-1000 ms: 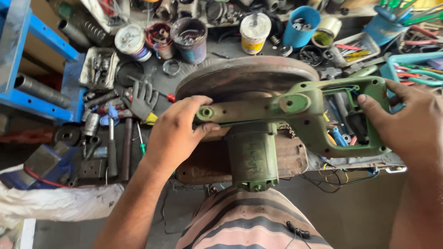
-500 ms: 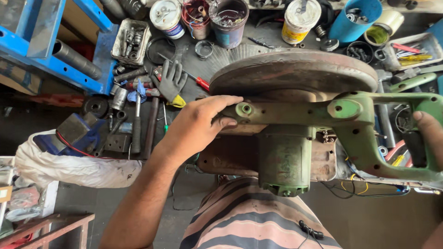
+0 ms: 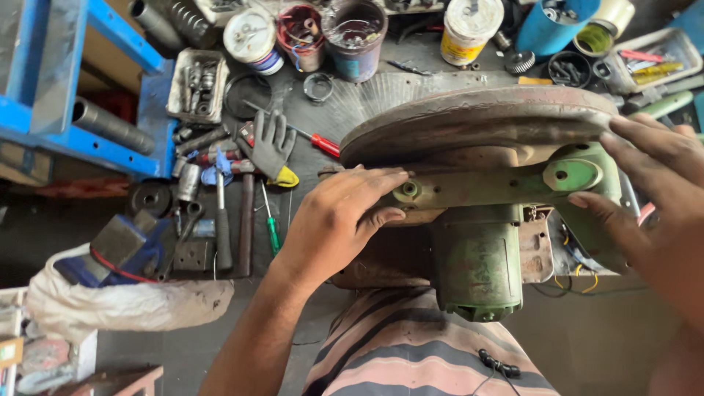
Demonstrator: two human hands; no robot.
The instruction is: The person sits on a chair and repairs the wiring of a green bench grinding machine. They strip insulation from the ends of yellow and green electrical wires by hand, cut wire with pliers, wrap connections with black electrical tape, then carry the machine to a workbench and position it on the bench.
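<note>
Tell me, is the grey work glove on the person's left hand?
No, both hands are bare: the left hand grips the green machine arm, while the grey glove lies on the bench beside the red-handled screwdriver.
</note>
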